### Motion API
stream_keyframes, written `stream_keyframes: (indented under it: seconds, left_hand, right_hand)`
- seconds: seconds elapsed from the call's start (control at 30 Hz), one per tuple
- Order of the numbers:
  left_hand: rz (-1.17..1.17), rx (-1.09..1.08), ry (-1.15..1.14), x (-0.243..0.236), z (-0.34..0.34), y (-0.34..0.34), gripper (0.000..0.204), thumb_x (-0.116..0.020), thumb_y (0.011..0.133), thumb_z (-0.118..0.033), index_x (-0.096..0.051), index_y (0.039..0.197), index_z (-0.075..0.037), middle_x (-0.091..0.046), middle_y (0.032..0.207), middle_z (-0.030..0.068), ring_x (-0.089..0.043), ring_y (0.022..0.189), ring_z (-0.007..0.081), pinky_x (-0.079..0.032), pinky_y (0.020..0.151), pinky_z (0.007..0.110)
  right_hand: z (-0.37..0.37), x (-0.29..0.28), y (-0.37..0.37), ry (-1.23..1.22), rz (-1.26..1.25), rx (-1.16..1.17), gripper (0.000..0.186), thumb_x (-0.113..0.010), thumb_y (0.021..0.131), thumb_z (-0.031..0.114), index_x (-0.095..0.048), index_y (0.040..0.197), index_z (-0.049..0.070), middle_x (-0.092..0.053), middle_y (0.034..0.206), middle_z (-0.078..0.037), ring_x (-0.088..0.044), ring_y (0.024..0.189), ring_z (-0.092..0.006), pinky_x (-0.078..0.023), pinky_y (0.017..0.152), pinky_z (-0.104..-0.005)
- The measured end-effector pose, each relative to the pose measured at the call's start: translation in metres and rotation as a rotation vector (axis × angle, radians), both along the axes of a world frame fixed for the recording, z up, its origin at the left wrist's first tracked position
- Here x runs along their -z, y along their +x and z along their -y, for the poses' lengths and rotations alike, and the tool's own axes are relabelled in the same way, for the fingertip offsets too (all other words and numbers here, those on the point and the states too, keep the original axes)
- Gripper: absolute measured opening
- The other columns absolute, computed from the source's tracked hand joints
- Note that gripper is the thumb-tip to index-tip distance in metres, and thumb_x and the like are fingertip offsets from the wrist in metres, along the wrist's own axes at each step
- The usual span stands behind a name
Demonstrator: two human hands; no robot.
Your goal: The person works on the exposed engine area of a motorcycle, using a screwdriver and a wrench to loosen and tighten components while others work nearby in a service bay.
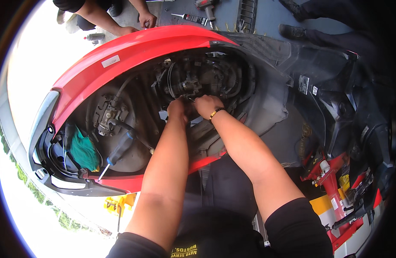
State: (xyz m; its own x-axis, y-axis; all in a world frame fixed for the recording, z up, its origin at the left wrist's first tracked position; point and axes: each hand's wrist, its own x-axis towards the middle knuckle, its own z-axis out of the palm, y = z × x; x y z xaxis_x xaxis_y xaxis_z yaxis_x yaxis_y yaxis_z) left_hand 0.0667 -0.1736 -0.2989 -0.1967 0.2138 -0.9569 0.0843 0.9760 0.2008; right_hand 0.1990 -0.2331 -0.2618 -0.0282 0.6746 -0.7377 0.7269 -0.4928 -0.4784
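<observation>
Both my arms reach into the opened body of a red scooter [133,47], over its engine parts [191,81]. My left hand [177,107] is curled low in the bay, its fingertips partly hidden. Close beside it, my right hand [207,105], with a beaded bracelet [215,112] at the wrist, has its fingers bent inward. Both hands seem closed at one small spot below the engine parts. Whatever is between their fingers is too small and dark to make out.
A screwdriver [119,149] and a green cloth [83,151] lie in the scooter's left end, near a metal fitting [106,116] on the tank. Another person's hands [147,19] are at the far side. A power tool [206,7], a tube [193,19] and a red jack [333,185] are around.
</observation>
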Motion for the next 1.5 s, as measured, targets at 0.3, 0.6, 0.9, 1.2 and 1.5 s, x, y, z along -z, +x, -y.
stream_keyframes:
  seconds: [0.3,0.6,0.9,1.2,1.5]
  left_hand:
    - [-0.056,-0.065,0.102,-0.020,0.004,0.015,0.034,-0.054,0.098,-0.031,-0.061,0.103,0.002,-0.064,0.092,0.0105,-0.063,0.073,0.0197,-0.049,0.059,0.034]
    - [-0.024,-0.025,0.103,-0.013,0.004,0.010,0.036,-0.052,0.100,-0.033,-0.057,0.116,-0.001,-0.063,0.107,0.0130,-0.065,0.087,0.0264,-0.054,0.071,0.040]
    - [-0.031,-0.088,0.070,-0.007,0.007,0.012,0.035,-0.053,0.100,-0.032,-0.054,0.113,0.000,-0.061,0.104,0.0140,-0.064,0.080,0.0271,-0.052,0.061,0.040]
    - [-0.050,-0.138,0.096,-0.013,0.006,0.018,0.031,-0.054,0.100,-0.028,-0.056,0.109,0.002,-0.062,0.104,0.0132,-0.065,0.084,0.0258,-0.056,0.065,0.039]
    - [-0.073,-0.124,0.083,-0.002,0.005,0.012,0.030,-0.052,0.101,-0.028,-0.055,0.109,0.001,-0.063,0.093,0.0119,-0.063,0.069,0.0228,-0.053,0.057,0.035]
  right_hand:
    - [-0.001,0.005,0.000,-0.012,-0.062,-0.080,0.028,-0.048,0.090,0.017,-0.069,0.102,0.004,-0.070,0.103,-0.020,-0.068,0.096,-0.0357,-0.054,0.085,-0.0459]
    - [-0.001,-0.009,-0.011,0.030,0.225,-0.081,0.025,-0.051,0.087,0.011,-0.074,0.094,0.008,-0.073,0.095,-0.014,-0.071,0.091,-0.0304,-0.057,0.078,-0.0419]
    - [-0.004,-0.023,0.014,-0.054,0.255,-0.162,0.024,-0.053,0.090,0.012,-0.076,0.095,0.012,-0.074,0.097,-0.008,-0.071,0.095,-0.0246,-0.057,0.078,-0.0372]
    - [-0.007,-0.032,0.034,0.038,0.123,-0.093,0.027,-0.049,0.088,0.011,-0.075,0.094,0.007,-0.072,0.101,-0.014,-0.070,0.095,-0.0298,-0.056,0.080,-0.0413]
    - [-0.021,-0.045,0.023,0.007,0.130,-0.120,0.029,-0.047,0.089,0.014,-0.074,0.097,0.009,-0.072,0.103,-0.013,-0.070,0.096,-0.0291,-0.055,0.081,-0.0411]
